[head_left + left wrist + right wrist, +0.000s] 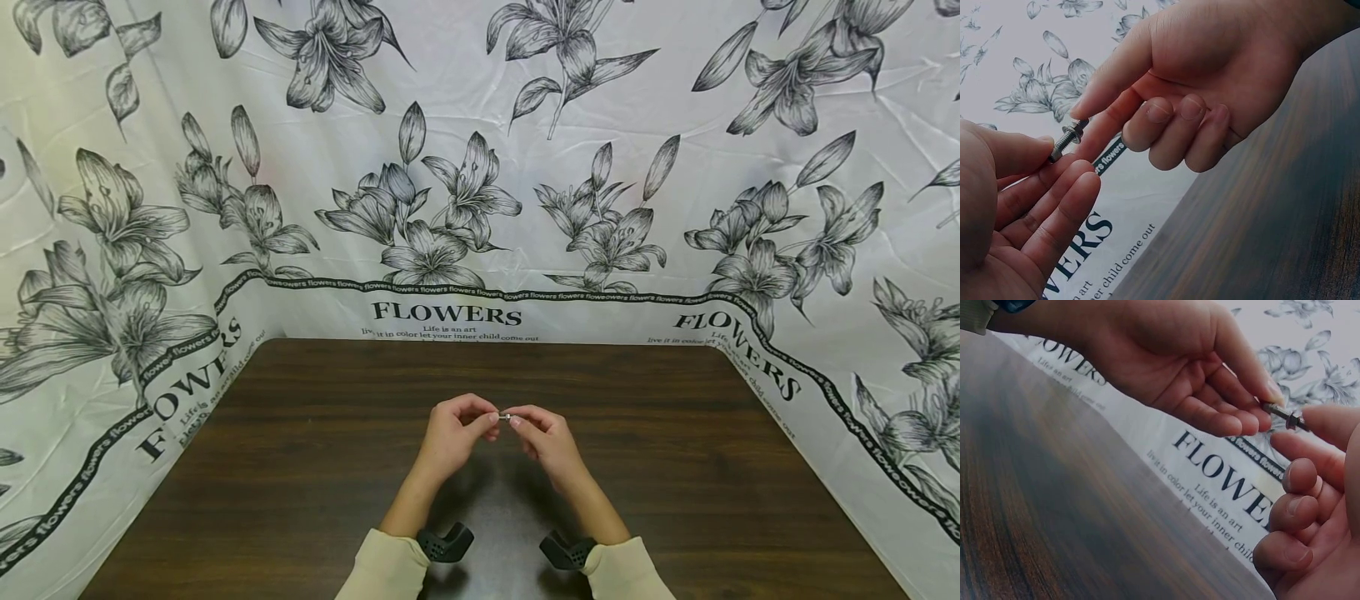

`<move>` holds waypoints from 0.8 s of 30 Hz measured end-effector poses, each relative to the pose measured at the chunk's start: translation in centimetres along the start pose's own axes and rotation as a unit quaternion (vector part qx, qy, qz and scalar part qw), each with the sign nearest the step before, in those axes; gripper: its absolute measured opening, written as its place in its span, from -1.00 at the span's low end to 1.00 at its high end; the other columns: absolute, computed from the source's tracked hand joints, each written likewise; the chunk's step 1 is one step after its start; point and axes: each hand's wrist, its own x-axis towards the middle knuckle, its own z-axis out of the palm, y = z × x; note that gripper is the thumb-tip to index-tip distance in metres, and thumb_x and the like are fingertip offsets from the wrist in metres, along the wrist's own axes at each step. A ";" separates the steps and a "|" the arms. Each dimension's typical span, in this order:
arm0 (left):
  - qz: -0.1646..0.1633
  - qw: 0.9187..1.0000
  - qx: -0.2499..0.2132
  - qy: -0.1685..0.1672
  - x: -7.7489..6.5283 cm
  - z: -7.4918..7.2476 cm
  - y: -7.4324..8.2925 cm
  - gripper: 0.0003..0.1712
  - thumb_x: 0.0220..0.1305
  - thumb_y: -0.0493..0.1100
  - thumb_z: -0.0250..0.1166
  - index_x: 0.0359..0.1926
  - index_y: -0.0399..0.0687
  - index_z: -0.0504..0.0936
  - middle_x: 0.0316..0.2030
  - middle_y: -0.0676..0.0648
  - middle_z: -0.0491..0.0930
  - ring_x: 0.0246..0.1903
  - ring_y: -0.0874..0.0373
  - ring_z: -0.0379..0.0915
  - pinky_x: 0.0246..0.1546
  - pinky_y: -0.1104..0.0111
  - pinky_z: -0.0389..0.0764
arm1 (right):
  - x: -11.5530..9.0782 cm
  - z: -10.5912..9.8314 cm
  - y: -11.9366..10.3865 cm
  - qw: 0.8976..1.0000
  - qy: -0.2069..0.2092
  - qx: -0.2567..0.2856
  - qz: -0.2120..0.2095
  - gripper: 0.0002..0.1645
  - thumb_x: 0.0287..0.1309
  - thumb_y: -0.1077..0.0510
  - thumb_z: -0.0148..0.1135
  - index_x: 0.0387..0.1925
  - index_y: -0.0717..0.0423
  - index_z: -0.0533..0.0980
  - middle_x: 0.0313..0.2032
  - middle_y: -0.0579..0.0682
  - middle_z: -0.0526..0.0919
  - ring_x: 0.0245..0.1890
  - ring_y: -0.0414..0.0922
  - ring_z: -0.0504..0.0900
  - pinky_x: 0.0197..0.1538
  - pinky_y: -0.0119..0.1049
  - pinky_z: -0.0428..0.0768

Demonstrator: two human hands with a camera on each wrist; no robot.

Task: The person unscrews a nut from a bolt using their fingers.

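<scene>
A small metal bolt [505, 417] with a threaded shank is held in the air between both hands, over the middle of the table. My left hand [450, 437] pinches one end of it between thumb and forefinger. At the other end, the thumb and forefinger of my right hand [553, 443] grip it. In the left wrist view a nut with a washer-like flange [1073, 130] sits on the shank, close to the right fingertips. The right hand's other fingers are curled in toward the palm. Fingertips hide both ends of the bolt.
Beneath the hands is a dark brown wooden table [315, 467]. A white cloth [525, 250] printed with flowers and lettering hangs round its back and sides. Each wrist wears a black band-mounted device, the left one [446, 543] and the right one [566, 552], below light sleeves.
</scene>
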 end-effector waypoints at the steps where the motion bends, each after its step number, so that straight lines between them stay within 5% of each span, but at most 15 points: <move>1: -0.001 1.000 -0.002 0.000 0.0 0.0 0.0 -0.93 0.23 -0.44 0.28 -0.31 -0.46 0.63 -0.45 -0.34 0.64 -0.46 -0.26 0.63 -0.38 0.12 0.71 | 0.0 0.0 0.0 1.000 0.000 0.001 0.002 -0.73 0.36 0.31 0.07 -0.10 0.53 0.52 -0.65 -0.02 0.37 -0.68 -0.23 0.31 -0.61 -0.48 0.29; 11: 0.000 1.000 -0.009 0.000 0.1 0.0 -0.2 -0.93 0.22 -0.46 0.28 -0.31 -0.48 0.62 -0.44 -0.35 0.64 -0.47 -0.27 0.63 -0.39 0.12 0.71 | 0.1 -0.1 0.4 1.000 0.000 0.007 0.007 -0.70 0.38 0.32 0.02 -0.12 0.61 0.47 -0.67 -0.03 0.38 -0.69 -0.23 0.32 -0.62 -0.47 0.28; 24: 0.003 1.000 0.001 -0.006 0.0 0.1 -0.1 -0.94 0.22 -0.45 0.28 -0.31 -0.46 0.63 -0.47 -0.33 0.64 -0.48 -0.26 0.63 -0.37 0.02 0.69 | 0.7 -0.6 3.2 0.998 0.008 0.028 -0.052 -0.76 0.32 0.28 0.15 -0.11 0.42 0.57 -0.62 -0.06 0.38 -0.68 -0.23 0.29 -0.67 -0.35 0.23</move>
